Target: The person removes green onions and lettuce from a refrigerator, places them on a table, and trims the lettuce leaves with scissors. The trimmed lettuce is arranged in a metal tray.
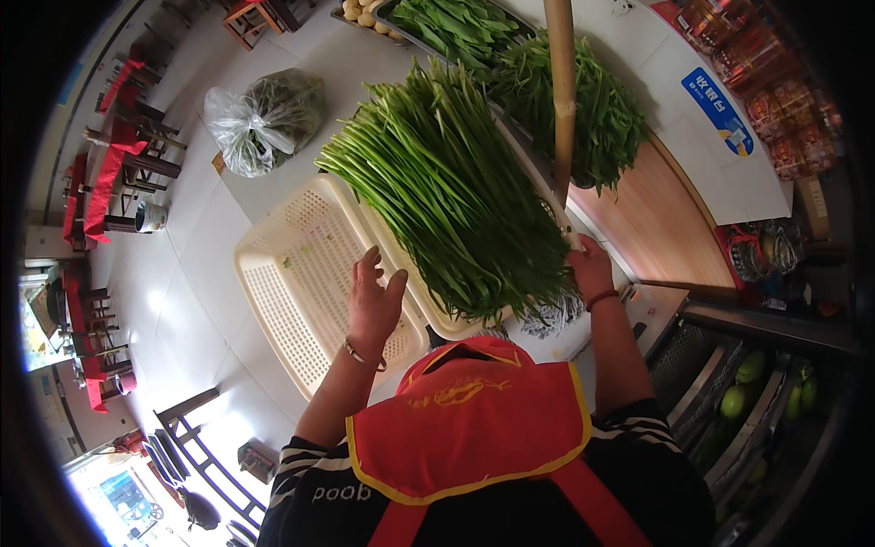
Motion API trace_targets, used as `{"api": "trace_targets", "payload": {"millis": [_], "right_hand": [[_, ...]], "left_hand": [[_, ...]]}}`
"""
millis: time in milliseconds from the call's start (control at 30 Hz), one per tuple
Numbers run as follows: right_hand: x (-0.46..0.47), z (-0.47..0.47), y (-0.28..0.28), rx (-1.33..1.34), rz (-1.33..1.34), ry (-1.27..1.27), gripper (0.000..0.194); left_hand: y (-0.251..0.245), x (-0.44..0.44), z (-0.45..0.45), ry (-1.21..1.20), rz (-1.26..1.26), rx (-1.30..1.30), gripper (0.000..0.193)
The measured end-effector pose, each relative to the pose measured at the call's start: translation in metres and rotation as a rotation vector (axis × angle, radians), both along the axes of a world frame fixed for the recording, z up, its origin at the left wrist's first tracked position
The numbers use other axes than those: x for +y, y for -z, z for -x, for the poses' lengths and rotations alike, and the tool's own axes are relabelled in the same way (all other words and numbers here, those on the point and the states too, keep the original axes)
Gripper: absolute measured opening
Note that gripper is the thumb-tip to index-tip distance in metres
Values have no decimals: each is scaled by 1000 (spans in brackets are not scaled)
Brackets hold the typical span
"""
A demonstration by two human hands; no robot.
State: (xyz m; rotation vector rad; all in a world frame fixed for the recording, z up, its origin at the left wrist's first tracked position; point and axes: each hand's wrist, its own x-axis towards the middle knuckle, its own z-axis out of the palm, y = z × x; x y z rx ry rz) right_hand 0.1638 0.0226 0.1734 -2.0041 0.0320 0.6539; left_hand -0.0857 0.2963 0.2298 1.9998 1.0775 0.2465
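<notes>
A thick bundle of long green garlic chives (451, 198) lies heaped across a cream plastic basket (451, 327), hiding most of it. On its left stands a second cream perforated basket (256, 273) with a few green scraps on its bottom. My left hand (376, 297) hovers at that basket's near right side, thumb and fingers apart, holding nothing. At the right side of the chives, my right hand (590, 267) touches the rim of the loaded basket. Its fingertips are partly hidden, so its grip is unclear.
A tied clear plastic bag of greens (266, 123) sits beyond the baskets. Trays of leafy greens (465, 27) and a wooden pole (562, 89) stand at the far right. Shelves with green vegetables (735, 400) are near my right side; a chair (205, 444) stands left.
</notes>
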Motion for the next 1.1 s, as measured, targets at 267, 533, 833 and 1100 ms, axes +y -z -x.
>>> {"api": "trace_targets", "payload": {"millis": [267, 533, 833, 1100], "right_hand": [[17, 0, -53, -1141, 331, -294, 17], [137, 60, -76, -977, -257, -511, 15], [169, 64, -60, -1105, -40, -485, 15], [180, 64, -65, -942, -59, -371, 9]], "left_hand": [[3, 1, -16, 106, -185, -5, 61], [1, -17, -11, 107, -151, 18, 58], [3, -28, 19, 117, -129, -5, 57], [-6, -27, 10, 140, -151, -68, 56]]}}
